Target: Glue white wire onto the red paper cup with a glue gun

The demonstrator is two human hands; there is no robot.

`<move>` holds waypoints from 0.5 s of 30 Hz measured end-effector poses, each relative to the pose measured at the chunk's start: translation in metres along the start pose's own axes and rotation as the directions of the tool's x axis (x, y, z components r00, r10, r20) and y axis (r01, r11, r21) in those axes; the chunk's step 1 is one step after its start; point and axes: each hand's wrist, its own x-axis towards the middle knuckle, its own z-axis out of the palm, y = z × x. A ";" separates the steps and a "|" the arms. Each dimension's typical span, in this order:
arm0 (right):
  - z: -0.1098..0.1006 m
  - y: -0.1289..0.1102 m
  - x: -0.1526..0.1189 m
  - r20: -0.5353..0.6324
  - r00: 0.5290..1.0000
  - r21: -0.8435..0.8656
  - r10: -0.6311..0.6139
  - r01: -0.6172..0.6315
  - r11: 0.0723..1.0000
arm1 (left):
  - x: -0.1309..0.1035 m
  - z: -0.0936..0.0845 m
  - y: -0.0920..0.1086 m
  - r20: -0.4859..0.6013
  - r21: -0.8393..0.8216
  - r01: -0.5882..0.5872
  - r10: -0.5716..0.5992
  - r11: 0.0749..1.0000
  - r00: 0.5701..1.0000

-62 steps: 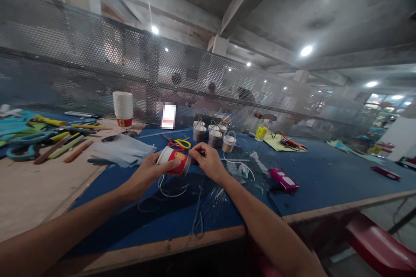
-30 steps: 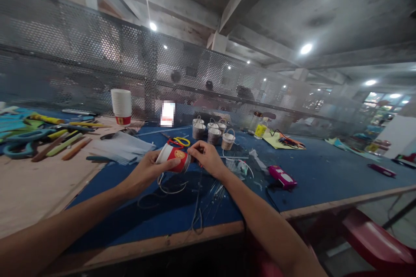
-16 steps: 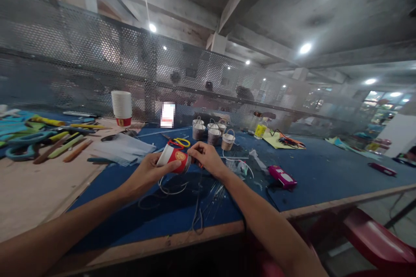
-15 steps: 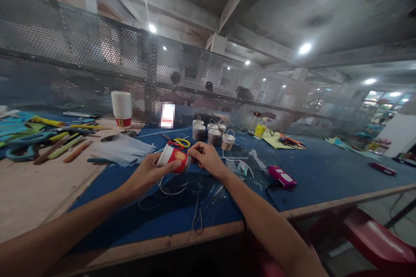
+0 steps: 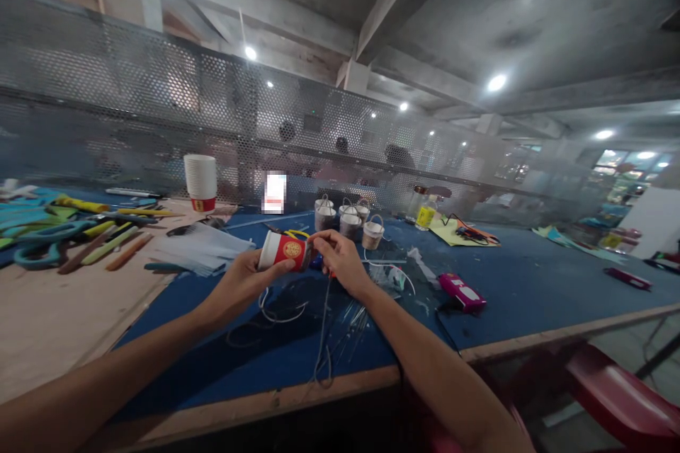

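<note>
My left hand (image 5: 239, 282) is closed around a white paper cup (image 5: 283, 253) with a red band and a round gold print. The cup lies on its side above the blue table, its far end turned to the right. At that end my right hand (image 5: 340, 262) pinches a grey cord (image 5: 324, 329), which hangs down to the table's front edge. Cord also seems to wrap the cup's end, partly hidden by my fingers. Behind the hands stand several small cups (image 5: 349, 223) wrapped in cord, with looped handles. Yellow-handled scissors (image 5: 297, 233) lie partly hidden behind the cup.
A stack of paper cups (image 5: 200, 180) stands at the back left, near scissors (image 5: 53, 233), glue-coloured sticks (image 5: 127, 251) and translucent strips (image 5: 199, 251). To the right lie a magenta box (image 5: 461, 292) and a bottle (image 5: 426, 212). Perforated metal panels (image 5: 212, 106) border the back.
The cup has turned slightly more level in my left hand. My right hand stays at its end with only a small shift, and the hanging cord looks straighter.
</note>
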 end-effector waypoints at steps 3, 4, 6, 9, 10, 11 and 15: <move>0.001 0.000 -0.002 -0.028 1.000 -0.062 -0.014 0.012 0.998 | 0.001 -0.001 0.000 -0.026 0.021 -0.031 0.031 0.999 0.999; 0.002 0.000 -0.002 -0.033 0.999 -0.079 -0.013 0.011 0.997 | 0.002 -0.001 0.000 -0.035 0.024 -0.037 0.038 0.999 0.999; 0.003 -0.001 -0.004 -0.045 0.999 -0.106 -0.030 0.025 0.994 | 0.002 -0.002 0.000 -0.045 0.017 -0.030 0.031 0.999 0.999; 0.005 -0.004 -0.006 -0.053 0.994 -0.164 -0.091 0.081 0.983 | 0.001 0.000 0.001 -0.046 -0.063 0.004 -0.007 0.998 0.999; 0.005 -0.004 -0.007 -0.053 0.992 -0.191 -0.114 0.102 0.976 | 0.001 0.000 0.003 -0.039 -0.097 0.018 -0.022 0.995 0.999; 0.006 -0.004 -0.007 -0.053 0.989 -0.221 -0.137 0.122 0.968 | 0.001 0.001 0.003 -0.037 -0.122 0.028 -0.033 0.992 0.999; 0.008 -0.003 -0.011 -0.059 0.971 -0.356 -0.230 0.195 0.914 | 0.003 0.000 0.003 -0.065 -0.128 0.019 -0.028 0.992 0.998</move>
